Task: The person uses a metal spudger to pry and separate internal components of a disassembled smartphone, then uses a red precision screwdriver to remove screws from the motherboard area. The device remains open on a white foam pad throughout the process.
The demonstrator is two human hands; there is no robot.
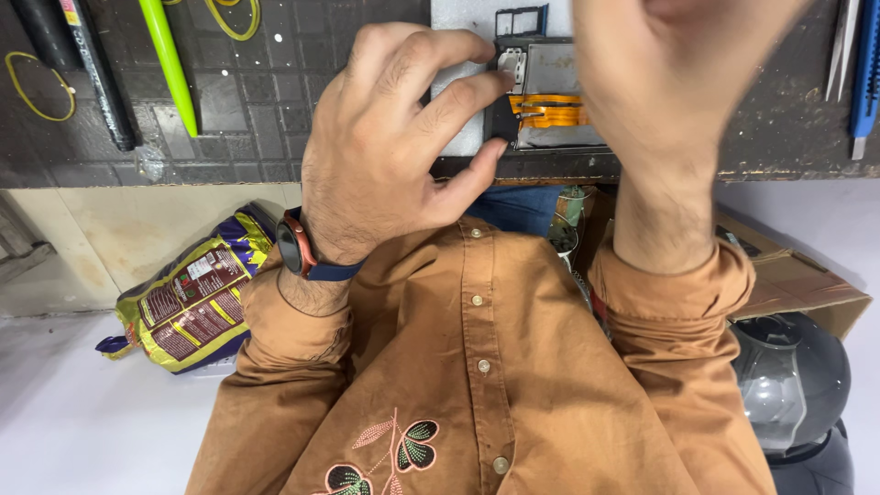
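Two hands are up at the near edge of the dark gridded table [275, 101], both in rust-brown shirt cuffs. The left hand [394, 137], a dark watch on a blue strap [298, 246] at its wrist, has its thumb and two fingers closed on the left end of an opened phone body [550, 101], pinching a small black part at that corner. The phone lies on a pale grey mat [458, 101] just at the table edge, its metal shields and orange flex ribbon [550, 112] facing up. A small blue-black card tray [521, 20] sits on the mat just beyond it.

The right hand [669, 73] is blurred and hangs over the right end of the phone; I cannot tell whether its fingers grip anything.

Off to the left on the table lie a lime-green pen-like tool [167, 60], a black rod [96, 78] and yellow rubber bands [37, 87]. At the far right are tweezers [841, 46] and a blue-handled tool [864, 73]. Below the table, a purple and yellow snack bag [188, 302] rests on the floor to the left, a cardboard box [797, 275] and a dark grey dome-lidded bin [793, 385] to the right.
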